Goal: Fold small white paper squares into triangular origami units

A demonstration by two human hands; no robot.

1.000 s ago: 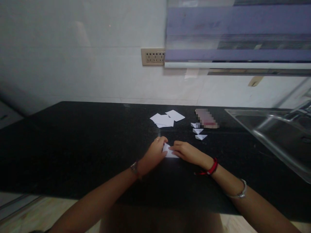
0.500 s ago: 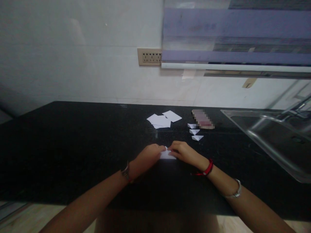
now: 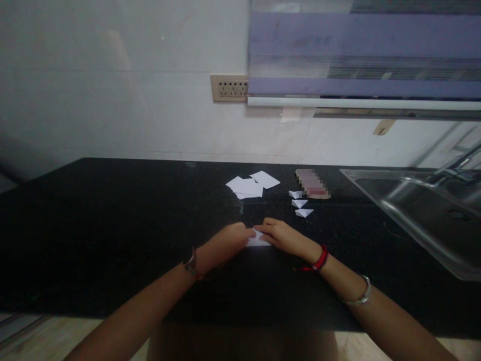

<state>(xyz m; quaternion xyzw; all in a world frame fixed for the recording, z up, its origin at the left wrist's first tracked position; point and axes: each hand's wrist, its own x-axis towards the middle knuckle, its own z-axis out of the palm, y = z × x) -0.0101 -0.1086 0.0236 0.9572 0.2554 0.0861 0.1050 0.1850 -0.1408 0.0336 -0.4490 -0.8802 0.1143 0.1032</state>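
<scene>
A small white sheet of folded paper [image 3: 257,241] lies on the black countertop, its straight edge toward me. My left hand [image 3: 232,241] grips its left end, the thumb on top. From the other side, my right hand [image 3: 282,234] pinches and presses the paper near its upper middle, fingertips close to the left thumb. Both hands cover parts of the paper, so its full shape is hidden. Beyond them lie several loose white paper sheets [image 3: 248,187], overlapping. Three small folded paper pieces [image 3: 303,213] sit in a column to the right.
A blurred-out phone-like object [image 3: 312,184] lies behind the folded pieces. On the right a steel sink [image 3: 379,200] with a faucet [image 3: 456,168] is set into the countertop [image 3: 112,215]. A wall socket [image 3: 230,88] and a purple striped blind [image 3: 361,50] are at the back.
My right hand's fingers have shifted left across the top of the paper, closer to my left thumb. My left hand keeps its hold on the paper.
</scene>
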